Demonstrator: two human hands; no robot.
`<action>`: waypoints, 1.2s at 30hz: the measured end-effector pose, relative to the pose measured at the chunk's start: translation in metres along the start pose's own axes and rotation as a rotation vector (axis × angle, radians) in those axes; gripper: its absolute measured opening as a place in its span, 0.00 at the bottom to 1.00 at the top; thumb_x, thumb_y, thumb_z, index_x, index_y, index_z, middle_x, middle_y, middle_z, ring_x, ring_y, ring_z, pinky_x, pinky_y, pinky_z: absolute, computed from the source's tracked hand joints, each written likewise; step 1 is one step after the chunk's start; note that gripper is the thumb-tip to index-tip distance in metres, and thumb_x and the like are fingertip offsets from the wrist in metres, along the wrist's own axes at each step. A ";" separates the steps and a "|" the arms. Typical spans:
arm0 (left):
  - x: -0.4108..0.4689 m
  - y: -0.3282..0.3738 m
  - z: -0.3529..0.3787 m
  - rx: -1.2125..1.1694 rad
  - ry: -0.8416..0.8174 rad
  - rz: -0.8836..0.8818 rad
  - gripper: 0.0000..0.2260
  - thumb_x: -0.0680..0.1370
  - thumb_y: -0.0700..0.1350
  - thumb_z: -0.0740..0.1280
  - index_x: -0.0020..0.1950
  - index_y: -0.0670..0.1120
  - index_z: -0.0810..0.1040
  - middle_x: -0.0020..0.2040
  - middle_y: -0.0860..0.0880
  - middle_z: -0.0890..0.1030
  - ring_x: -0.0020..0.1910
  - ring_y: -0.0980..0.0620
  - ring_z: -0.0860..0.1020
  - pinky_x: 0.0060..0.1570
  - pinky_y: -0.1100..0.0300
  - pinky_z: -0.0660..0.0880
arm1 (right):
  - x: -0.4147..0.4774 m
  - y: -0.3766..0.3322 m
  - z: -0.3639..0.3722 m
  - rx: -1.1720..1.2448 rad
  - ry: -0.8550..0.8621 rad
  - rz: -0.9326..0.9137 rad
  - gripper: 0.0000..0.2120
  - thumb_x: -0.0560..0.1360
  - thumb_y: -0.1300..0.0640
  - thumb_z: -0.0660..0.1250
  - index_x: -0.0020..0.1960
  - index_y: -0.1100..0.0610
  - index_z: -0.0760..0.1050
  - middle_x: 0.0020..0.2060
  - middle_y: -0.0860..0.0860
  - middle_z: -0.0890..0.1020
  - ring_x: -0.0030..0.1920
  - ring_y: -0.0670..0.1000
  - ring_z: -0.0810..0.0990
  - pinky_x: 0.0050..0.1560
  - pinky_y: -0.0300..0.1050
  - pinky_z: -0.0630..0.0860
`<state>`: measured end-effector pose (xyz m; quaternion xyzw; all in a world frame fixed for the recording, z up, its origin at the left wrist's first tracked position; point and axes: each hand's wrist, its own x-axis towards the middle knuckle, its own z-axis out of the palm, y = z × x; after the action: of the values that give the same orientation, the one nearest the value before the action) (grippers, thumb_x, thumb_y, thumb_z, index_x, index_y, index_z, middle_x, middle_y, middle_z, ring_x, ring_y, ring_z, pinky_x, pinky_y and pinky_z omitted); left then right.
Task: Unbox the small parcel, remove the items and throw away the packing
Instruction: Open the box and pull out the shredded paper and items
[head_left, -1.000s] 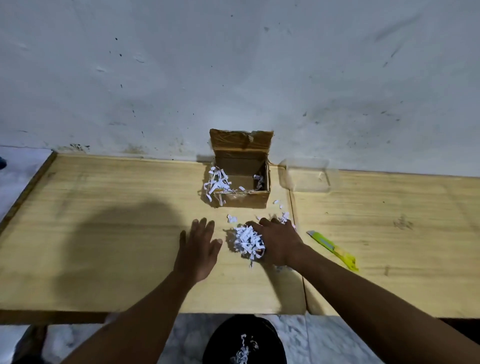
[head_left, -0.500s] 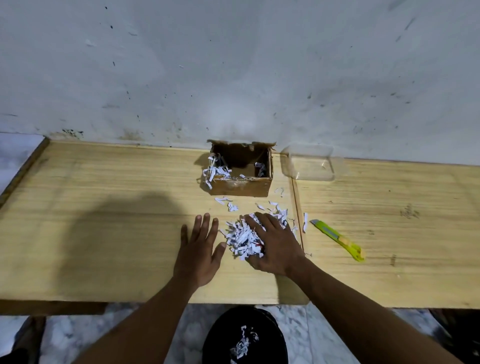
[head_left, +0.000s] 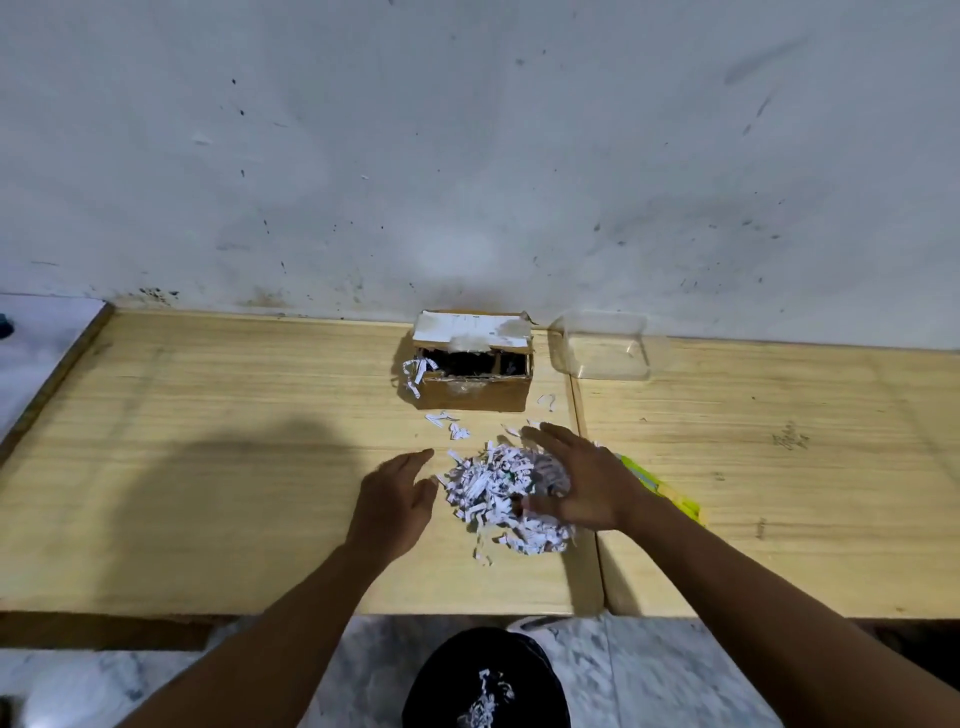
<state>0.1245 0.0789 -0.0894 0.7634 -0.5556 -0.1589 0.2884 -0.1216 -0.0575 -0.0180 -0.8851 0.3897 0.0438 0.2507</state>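
A small brown cardboard box (head_left: 475, 395) stands against the wall with its flap partly over the opening; a few white shreds hang over its left rim. A pile of shredded white paper (head_left: 501, 488) lies on the wooden table in front of it. My right hand (head_left: 582, 480) cups the pile from the right, fingers spread and resting on the shreds. My left hand (head_left: 397, 499) stands on edge just left of the pile, fingers apart, holding nothing. A few loose shreds (head_left: 449, 423) lie between pile and box.
A clear plastic container (head_left: 602, 345) sits right of the box by the wall. A yellow-green utility knife (head_left: 662, 491) lies partly behind my right wrist. A black bin (head_left: 485, 680) with shreds inside stands on the marble floor below the table's front edge (head_left: 311, 613).
My right hand has dragged the shreds closer to the table's front edge and lifted onto its side. My left hand turned from flat to edge-on. The box flap now leans forward.
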 end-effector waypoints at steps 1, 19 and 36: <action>0.002 0.006 -0.004 -0.049 0.054 0.041 0.22 0.76 0.54 0.59 0.65 0.45 0.78 0.59 0.46 0.82 0.58 0.43 0.80 0.57 0.50 0.76 | -0.002 0.006 -0.006 0.022 0.044 0.019 0.43 0.66 0.25 0.63 0.76 0.41 0.59 0.75 0.46 0.66 0.71 0.54 0.70 0.65 0.56 0.72; 0.044 0.015 0.006 -0.152 -0.041 0.105 0.05 0.69 0.49 0.68 0.43 0.51 0.79 0.41 0.48 0.81 0.38 0.46 0.80 0.40 0.49 0.79 | 0.002 0.026 0.023 0.203 0.216 0.176 0.07 0.73 0.62 0.67 0.47 0.53 0.81 0.44 0.49 0.78 0.45 0.55 0.81 0.38 0.42 0.72; 0.037 0.007 0.007 -0.018 -0.050 0.319 0.15 0.72 0.57 0.70 0.51 0.48 0.83 0.48 0.50 0.84 0.46 0.50 0.80 0.47 0.54 0.77 | -0.012 0.033 0.018 0.071 0.094 -0.080 0.07 0.71 0.61 0.67 0.45 0.53 0.81 0.43 0.53 0.81 0.44 0.55 0.80 0.43 0.49 0.78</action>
<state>0.1272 0.0407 -0.0876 0.6587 -0.6753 -0.1351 0.3030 -0.1516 -0.0595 -0.0440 -0.8915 0.3668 -0.0216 0.2650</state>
